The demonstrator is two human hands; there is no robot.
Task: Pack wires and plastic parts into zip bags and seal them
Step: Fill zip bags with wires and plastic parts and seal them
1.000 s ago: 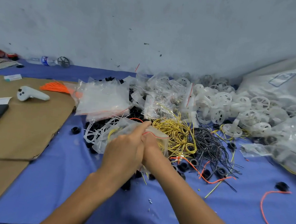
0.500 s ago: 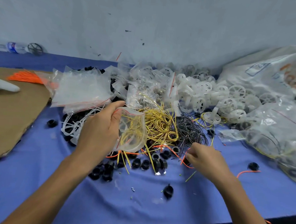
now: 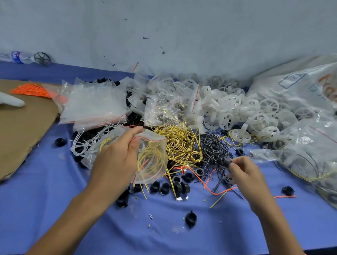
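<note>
One zip bag (image 3: 152, 162) hung mouth-uppermost, long axis near upright, where my left hand (image 3: 115, 163) pinched it, while my right hand (image 3: 245, 175) pinched a small black piece (image 3: 227, 162).

Print shows on the big white sack (image 3: 282, 94) lying at the right rear of the worktop (image 3: 42, 208): a blue-outlined box with a figure inside that may be a 2, and beside it large orange letters, all too blurred and creased to read as a word. The clear plastic bottle (image 3: 17, 56) lying at the far left against the wall carries a blue label with white marks, too small to make out.
</note>
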